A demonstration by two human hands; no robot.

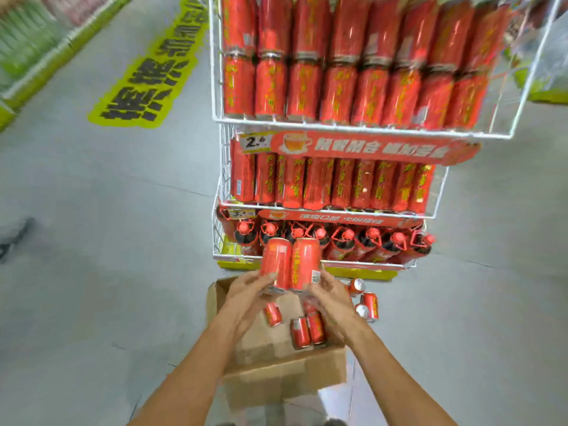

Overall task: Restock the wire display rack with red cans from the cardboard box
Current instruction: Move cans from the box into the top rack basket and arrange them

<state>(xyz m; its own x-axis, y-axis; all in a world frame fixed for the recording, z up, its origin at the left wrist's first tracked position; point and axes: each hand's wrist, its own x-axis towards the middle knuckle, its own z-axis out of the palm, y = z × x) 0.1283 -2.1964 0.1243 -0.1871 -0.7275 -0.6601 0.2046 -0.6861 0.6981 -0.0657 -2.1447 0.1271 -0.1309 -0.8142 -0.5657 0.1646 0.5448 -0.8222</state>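
My left hand (246,290) grips one red can (275,262) and my right hand (330,292) grips a second red can (304,264). The two cans stand upright side by side, above the open cardboard box (285,376) on the floor. Three more red cans (299,332) lie inside the box. The white wire display rack (365,130) rises just beyond, its top and middle tiers packed with red cans and its bottom tier with dark bottles with red caps (347,241).
A few loose red cans (367,304) lie on the grey floor right of the box, by the rack's yellow base (362,273). A yellow floor sticker (147,75) with black lettering lies far left. Store shelving (27,47) runs along the upper left.
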